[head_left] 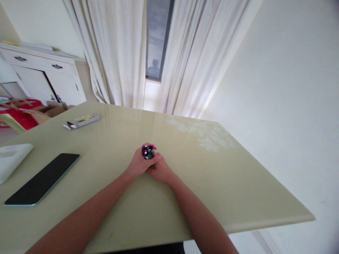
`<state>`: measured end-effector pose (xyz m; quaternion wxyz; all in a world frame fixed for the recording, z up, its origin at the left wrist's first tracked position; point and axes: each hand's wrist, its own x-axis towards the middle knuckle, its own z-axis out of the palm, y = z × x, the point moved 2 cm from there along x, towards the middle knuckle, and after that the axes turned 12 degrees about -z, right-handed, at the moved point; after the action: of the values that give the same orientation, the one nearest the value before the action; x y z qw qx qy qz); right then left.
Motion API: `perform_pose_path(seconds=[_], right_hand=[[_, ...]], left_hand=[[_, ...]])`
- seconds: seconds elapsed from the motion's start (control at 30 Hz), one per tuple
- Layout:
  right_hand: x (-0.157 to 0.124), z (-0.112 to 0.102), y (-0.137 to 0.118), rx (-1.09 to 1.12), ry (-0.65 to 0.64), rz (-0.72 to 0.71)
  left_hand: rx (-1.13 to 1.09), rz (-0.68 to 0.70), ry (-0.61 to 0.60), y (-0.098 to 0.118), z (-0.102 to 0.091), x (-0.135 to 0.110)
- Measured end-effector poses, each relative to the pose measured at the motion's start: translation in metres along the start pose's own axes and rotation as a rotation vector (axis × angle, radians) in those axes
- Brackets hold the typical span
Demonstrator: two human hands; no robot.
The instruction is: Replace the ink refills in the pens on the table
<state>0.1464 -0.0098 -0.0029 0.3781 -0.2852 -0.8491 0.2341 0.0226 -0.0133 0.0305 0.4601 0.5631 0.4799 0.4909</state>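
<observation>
Both hands are wrapped round one bundle of pens [147,151], held over the middle of the table. Their ends point up at me: dark barrels tipped in pink, white, teal and blue. My left hand [138,163] closes round the bundle from the left, its thumb lying across the near side. From the right and below, my right hand [159,170] is closed on the same bundle, touching the left. The lower part of the pens is hidden by my palms and fingers, so whether they touch the table I cannot tell.
On the pale green table [111,218] a dark tablet or phone [43,179] lies at the left, beside a white object [13,157]. An opened cardboard box [84,121] lies at the far left. Beyond stand curtains [119,53] and a white cabinet [45,76].
</observation>
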Motion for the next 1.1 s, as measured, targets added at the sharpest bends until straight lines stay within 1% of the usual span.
perform_pose_path(seconds=[0.1, 0.27, 0.33, 0.5, 0.6, 0.67, 0.73, 0.87, 1.0, 1.1], right_hand=[[0.0, 0.0, 0.0, 0.015, 0.023, -0.011], [0.001, -0.001, -0.003, -0.002, 0.03, -0.018], [0.003, -0.001, -0.005, 0.022, 0.028, -0.025], [0.003, 0.003, -0.009, 0.165, 0.059, -0.04], [0.002, 0.006, -0.007, 0.208, 0.079, -0.037], [0.001, 0.007, -0.004, 0.191, 0.061, -0.027], [0.001, 0.008, -0.002, 0.171, 0.036, -0.013], [0.002, 0.008, 0.0, 0.215, 0.033, 0.024], [0.002, 0.005, -0.003, 0.242, 0.024, 0.044], [0.004, -0.001, -0.009, 0.287, 0.029, 0.027]], left_hand=[[-0.007, 0.029, 0.021, 0.001, 0.0, 0.0], [0.014, 0.001, 0.016, 0.001, 0.001, 0.0], [0.04, -0.009, 0.016, 0.002, 0.0, -0.001], [0.02, 0.04, 0.105, 0.007, -0.003, -0.004], [0.022, 0.076, 0.064, 0.008, -0.001, -0.005], [0.045, 0.094, 0.01, 0.009, 0.001, -0.006], [0.049, 0.094, -0.016, 0.01, 0.002, -0.006], [0.045, 0.086, 0.006, 0.012, 0.001, -0.007], [0.065, 0.119, -0.019, 0.016, 0.0, -0.01], [0.061, 0.145, -0.029, 0.018, -0.001, -0.011]])
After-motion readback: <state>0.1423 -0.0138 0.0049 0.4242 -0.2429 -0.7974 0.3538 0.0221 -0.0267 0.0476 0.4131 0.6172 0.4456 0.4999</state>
